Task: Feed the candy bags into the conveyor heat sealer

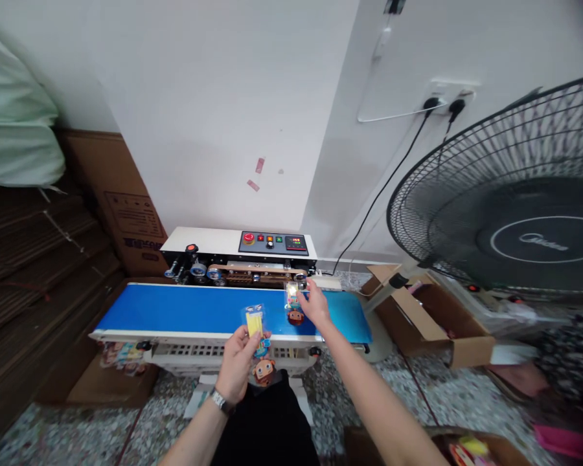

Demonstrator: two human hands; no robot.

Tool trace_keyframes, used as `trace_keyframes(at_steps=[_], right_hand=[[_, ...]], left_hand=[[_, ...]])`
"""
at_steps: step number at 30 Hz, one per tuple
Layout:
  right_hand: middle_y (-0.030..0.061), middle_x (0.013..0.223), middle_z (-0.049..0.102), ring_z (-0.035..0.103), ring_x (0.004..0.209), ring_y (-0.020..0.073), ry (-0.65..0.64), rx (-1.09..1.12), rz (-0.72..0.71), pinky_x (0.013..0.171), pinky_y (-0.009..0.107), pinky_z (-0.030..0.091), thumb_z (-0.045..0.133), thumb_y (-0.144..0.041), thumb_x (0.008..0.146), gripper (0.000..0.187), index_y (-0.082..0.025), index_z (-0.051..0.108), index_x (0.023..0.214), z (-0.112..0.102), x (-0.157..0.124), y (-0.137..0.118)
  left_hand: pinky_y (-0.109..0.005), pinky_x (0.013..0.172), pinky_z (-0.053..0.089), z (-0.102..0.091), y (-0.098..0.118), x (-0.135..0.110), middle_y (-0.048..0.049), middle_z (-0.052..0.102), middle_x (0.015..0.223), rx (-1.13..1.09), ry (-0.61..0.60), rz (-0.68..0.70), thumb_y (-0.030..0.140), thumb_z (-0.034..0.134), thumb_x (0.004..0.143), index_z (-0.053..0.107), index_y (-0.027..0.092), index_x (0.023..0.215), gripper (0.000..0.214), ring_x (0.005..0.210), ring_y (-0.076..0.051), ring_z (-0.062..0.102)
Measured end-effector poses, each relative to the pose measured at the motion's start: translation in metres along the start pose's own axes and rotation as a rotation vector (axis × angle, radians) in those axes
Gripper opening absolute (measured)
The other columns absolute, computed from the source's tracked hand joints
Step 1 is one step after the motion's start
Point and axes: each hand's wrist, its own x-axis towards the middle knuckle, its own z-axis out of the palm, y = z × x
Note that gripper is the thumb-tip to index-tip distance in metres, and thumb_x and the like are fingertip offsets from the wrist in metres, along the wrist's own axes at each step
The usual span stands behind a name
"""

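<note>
My left hand [241,359] is closed on a clear plastic packet [264,371] with a cartoon face and a yellow piece inside, held in front of the belt's near edge. Farther right, my right hand [315,303] pinches the side of a second clear packet [295,314], also with a cartoon face at its lower end. That packet's upper end is close to the rollers of a band sealer [233,244]; whether it is between them I cannot tell. Beneath both packets runs the sealer's blue conveyor belt [175,309].
A large black fan [495,194] stands close on the right. An open cardboard box [432,317] is on the floor below it. Another box [111,385] under the belt's left end holds packets. Flattened cartons [34,259] are stacked at left; power cords [393,171] hang along the wall.
</note>
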Motion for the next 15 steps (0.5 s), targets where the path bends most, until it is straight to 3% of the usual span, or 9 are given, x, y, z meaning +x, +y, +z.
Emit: trace_keyframes(at_steps=[4, 6, 10, 15], right_hand=[[0.0065, 0.102, 0.061, 0.06, 0.087, 0.0159, -0.418, 0.338, -0.313, 0.072, 0.029, 0.049, 0.047, -0.035, 0.084, 0.038, -0.021, 0.049, 0.12, -0.01, -0.043, -0.041], [0.0058, 0.11, 0.057, 0.057, 0.095, 0.016, -0.537, 0.32, -0.486, 0.077, 0.028, 0.049, 0.052, -0.034, 0.083, 0.037, -0.024, 0.051, 0.119, -0.02, -0.062, -0.062], [0.0042, 0.11, 0.057, 0.052, 0.102, 0.0161, -0.546, 0.116, -0.727, 0.088, 0.031, 0.043, 0.055, -0.027, 0.083, 0.033, -0.027, 0.056, 0.115, -0.029, -0.078, -0.085], [0.0053, 0.098, 0.061, 0.056, 0.09, 0.0145, -0.495, -0.014, -0.789, 0.08, 0.028, 0.047, 0.048, -0.027, 0.087, 0.029, -0.023, 0.057, 0.114, -0.022, -0.079, -0.079]], left_hand=[[-0.023, 0.057, 0.045, 0.0, 0.002, -0.001, -0.0088, 0.068, 0.082, 0.078, -0.014, 0.006, 0.038, 0.068, 0.067, 0.062, 0.012, 0.088, 0.034, 0.062, -0.012, 0.058], [-0.023, 0.059, 0.045, 0.001, 0.002, -0.001, -0.0083, 0.068, 0.083, 0.148, -0.038, 0.026, 0.039, 0.068, 0.067, 0.064, 0.013, 0.086, 0.032, 0.066, -0.013, 0.059], [-0.024, 0.064, 0.043, 0.002, 0.002, -0.002, -0.0064, 0.067, 0.083, 0.254, -0.129, 0.095, 0.039, 0.064, 0.071, 0.065, 0.014, 0.085, 0.029, 0.073, -0.015, 0.058], [-0.024, 0.062, 0.041, -0.001, 0.004, -0.002, -0.003, 0.063, 0.075, 0.362, -0.201, 0.134, 0.041, 0.059, 0.075, 0.064, 0.013, 0.081, 0.029, 0.067, -0.014, 0.053]])
